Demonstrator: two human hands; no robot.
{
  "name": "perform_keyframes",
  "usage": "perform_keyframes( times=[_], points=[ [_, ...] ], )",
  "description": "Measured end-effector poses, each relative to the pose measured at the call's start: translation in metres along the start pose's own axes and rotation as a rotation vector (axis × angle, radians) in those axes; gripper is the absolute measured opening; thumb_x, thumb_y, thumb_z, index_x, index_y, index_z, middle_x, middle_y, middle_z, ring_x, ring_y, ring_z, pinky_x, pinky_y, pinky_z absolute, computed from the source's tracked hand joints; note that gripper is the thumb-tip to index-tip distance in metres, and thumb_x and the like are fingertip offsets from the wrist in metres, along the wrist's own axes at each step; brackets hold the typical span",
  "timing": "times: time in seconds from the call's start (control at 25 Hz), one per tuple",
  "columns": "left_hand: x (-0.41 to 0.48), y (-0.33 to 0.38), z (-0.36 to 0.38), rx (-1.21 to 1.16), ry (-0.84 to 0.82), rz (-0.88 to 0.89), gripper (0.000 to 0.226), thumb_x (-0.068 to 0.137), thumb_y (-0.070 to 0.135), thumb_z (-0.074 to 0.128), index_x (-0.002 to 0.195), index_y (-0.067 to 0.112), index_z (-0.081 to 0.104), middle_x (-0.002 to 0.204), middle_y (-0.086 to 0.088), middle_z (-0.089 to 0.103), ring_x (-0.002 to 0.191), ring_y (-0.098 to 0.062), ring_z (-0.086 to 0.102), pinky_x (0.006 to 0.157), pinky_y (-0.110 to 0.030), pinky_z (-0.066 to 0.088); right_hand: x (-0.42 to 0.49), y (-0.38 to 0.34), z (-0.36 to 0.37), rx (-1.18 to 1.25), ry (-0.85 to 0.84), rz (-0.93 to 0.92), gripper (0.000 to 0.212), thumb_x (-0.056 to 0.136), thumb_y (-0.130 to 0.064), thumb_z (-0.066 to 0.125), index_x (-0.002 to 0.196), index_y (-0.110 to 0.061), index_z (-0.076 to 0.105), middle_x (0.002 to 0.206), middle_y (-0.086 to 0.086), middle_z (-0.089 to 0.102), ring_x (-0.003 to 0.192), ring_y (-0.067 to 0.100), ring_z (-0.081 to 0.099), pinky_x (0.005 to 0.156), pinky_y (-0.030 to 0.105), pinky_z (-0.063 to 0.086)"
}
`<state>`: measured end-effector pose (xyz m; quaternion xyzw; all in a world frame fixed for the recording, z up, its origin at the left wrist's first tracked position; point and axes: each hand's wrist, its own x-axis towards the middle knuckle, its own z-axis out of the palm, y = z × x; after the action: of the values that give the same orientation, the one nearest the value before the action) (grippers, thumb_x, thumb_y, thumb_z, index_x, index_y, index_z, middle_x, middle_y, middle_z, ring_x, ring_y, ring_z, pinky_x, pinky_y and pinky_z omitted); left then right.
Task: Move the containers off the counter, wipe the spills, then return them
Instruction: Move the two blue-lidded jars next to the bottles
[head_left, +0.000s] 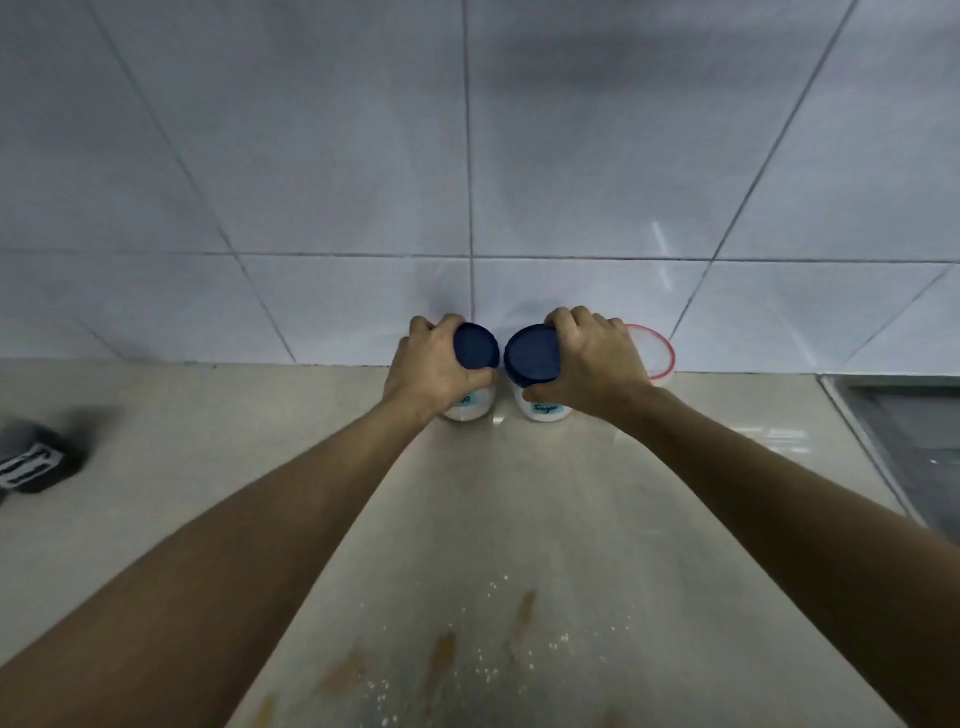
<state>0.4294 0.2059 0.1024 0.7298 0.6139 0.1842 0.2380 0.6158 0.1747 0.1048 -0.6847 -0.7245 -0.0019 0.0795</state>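
Two small white jars with dark blue lids stand side by side on the beige counter against the tiled wall. My left hand is wrapped around the left jar. My right hand grips the right jar, whose label reads "Sugar". Behind my right hand stands a clear container with a red rim, partly hidden. Brown smears and white grains lie on the counter close to me.
A dark object with a metal part lies at the counter's left edge. A steel sink begins at the right. The grey tiled wall rises right behind the jars.
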Motion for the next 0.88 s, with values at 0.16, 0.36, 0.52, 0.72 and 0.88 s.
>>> perform_keyframes(
  times=[0.16,0.36,0.52,0.72,0.88],
  points=[
    [-0.047,-0.062,-0.055,-0.173,0.132,-0.162,0.073,0.064,0.056,0.076,0.126,0.024,0.054,0.118,-0.006,0.056,0.105,-0.022,0.057,0.092,-0.033,0.049,-0.007,-0.053,-0.003,0.160,-0.040,-0.079,0.085,0.057,-0.055,0.080,0.124,-0.015,0.046,0.117,0.006,0.058,0.103,0.026,0.054,0.089,0.038,0.043],
    [-0.121,-0.171,-0.142,-0.007,0.241,-0.309,0.075,0.063,0.057,0.074,0.127,0.026,0.052,0.119,-0.002,0.057,0.107,-0.022,0.056,0.091,-0.038,0.049,0.002,-0.181,-0.001,0.292,-0.122,-0.242,0.081,0.057,-0.053,0.080,0.122,-0.018,0.046,0.117,0.003,0.057,0.104,0.024,0.053,0.092,0.037,0.043],
    [-0.166,-0.246,-0.194,0.015,0.316,-0.402,0.083,0.057,0.063,0.072,0.125,0.023,0.049,0.122,-0.003,0.060,0.112,-0.025,0.056,0.092,-0.044,0.051,0.007,-0.293,0.009,0.344,-0.227,-0.312,0.078,0.057,-0.049,0.081,0.119,-0.019,0.045,0.117,0.001,0.055,0.105,0.022,0.052,0.094,0.036,0.040],
    [-0.196,-0.321,-0.227,0.123,0.359,-0.462,0.071,0.056,0.060,0.075,0.107,0.017,0.049,0.104,-0.010,0.065,0.097,-0.031,0.056,0.082,-0.040,0.048,0.002,-0.401,0.033,0.323,-0.211,-0.343,0.076,0.061,-0.046,0.081,0.120,-0.015,0.044,0.121,0.004,0.055,0.109,0.025,0.051,0.094,0.037,0.041],
    [-0.197,-0.343,-0.226,0.210,0.418,-0.451,0.069,0.063,0.054,0.076,0.109,0.012,0.045,0.107,-0.011,0.061,0.099,-0.032,0.051,0.087,-0.040,0.040,0.004,-0.445,0.053,0.351,-0.211,-0.330,0.080,0.061,-0.041,0.084,0.124,-0.013,0.043,0.121,0.007,0.056,0.111,0.027,0.052,0.094,0.038,0.044]
  ],
)
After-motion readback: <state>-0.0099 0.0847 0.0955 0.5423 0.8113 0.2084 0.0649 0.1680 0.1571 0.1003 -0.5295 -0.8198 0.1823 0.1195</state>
